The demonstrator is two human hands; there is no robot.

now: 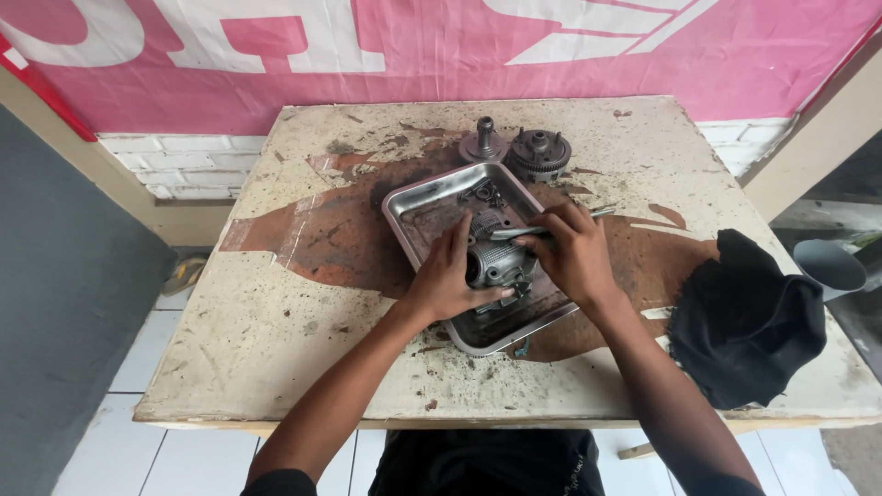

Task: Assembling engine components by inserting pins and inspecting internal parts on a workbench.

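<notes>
Hands at work over tray (415,204), at centre of surface (276,349). Left hand (447,280) laid against near-left side of grey metal housing (494,262), fingers curled round it, thumb pressed along lower edge; closed in a grip on housing. Right hand (571,250) closed on thin metal tool (514,233), tool held roughly level, tip pointed left across top of housing and touching or just above it; exact contact not discernible. Short end of tool seen past right hand at tray's far-right rim.

Housing seated inside tray, toward near half, round opening turned left. Small dark part (484,193) resting in far half of tray, apart from housing. Tray set at an angle, one corner pointed toward person, rim stained with oil.

Two round parts stood on surface just beyond tray's far corner: flanged shaft (483,142) on left, toothed gear assembly (539,152) on right, side by side and nearly touching. Black cloth (744,321) bunched at right edge of surface, well apart from tray. Surface worn, with large brown stain spread under and around tray. Pink banner (441,55) hung on wall behind. Grey funnel-shaped object (831,264) partly visible past right edge.
</notes>
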